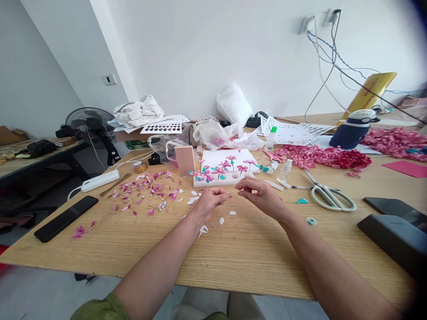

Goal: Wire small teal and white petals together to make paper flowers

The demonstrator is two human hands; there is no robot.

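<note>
Over the middle of the table, my left hand (211, 201) is closed in a pinch, fingertips pointing right. A small teal bit shows by its fingers, but what it grips is too small to make out. Facing it a short way to the right, my right hand (263, 198) has thumb and forefinger curled close together; anything between them is too fine to see. Just behind both hands stands a white foam block (230, 181) with pink and teal flowers (220, 171) on thin stems. White petal pieces (222, 221) lie below and beside my left hand.
Pink petals (153, 191) with wires lie scattered at left, near a phone (66, 218) and power strip (100, 181). Scissors (328, 195), a small spool (311, 221) and a clear bottle (286, 170) are at right. A wooden block (184, 161) stands behind; a blue flask (352, 131) is back right.
</note>
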